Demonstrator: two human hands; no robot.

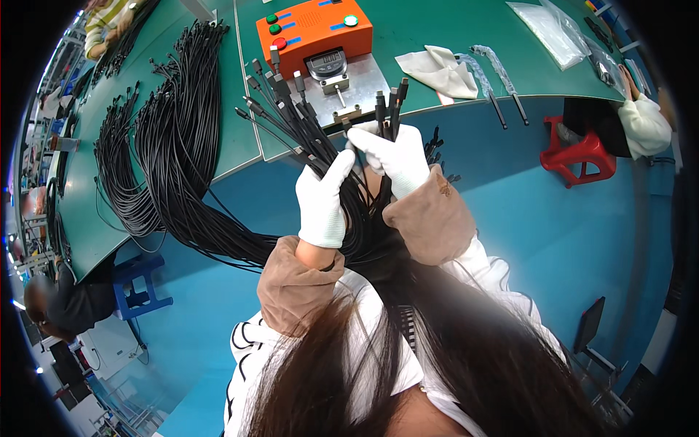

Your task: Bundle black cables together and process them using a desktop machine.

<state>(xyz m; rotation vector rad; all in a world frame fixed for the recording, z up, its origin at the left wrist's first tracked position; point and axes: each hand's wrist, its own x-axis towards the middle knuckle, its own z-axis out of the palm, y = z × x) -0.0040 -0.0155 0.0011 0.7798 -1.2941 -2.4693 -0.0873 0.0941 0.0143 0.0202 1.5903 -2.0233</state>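
Observation:
My left hand [321, 204], in a white glove, is closed around a thick bundle of black cables [295, 120], with their plug ends fanned out above it. My right hand [397, 154], also gloved, grips several more black cable ends [391, 109] that point upward. The thumb and forefinger of that hand are at a single plug beside the front edge of a metal fixture [348, 113]; whether the plug is inside it is hidden. A small digital gauge [327, 65] is mounted on the fixture, in front of an orange box [317, 29] with green, red and white buttons.
Large bundles of black cables [182, 124] lie on the green table [237, 138] at left and droop over its edge. A pale cloth [439, 71], two plastic-wrapped tools [502, 76] and clear bags [550, 33] lie at right. Stools, red [579, 153] and blue [142, 285], stand near other people.

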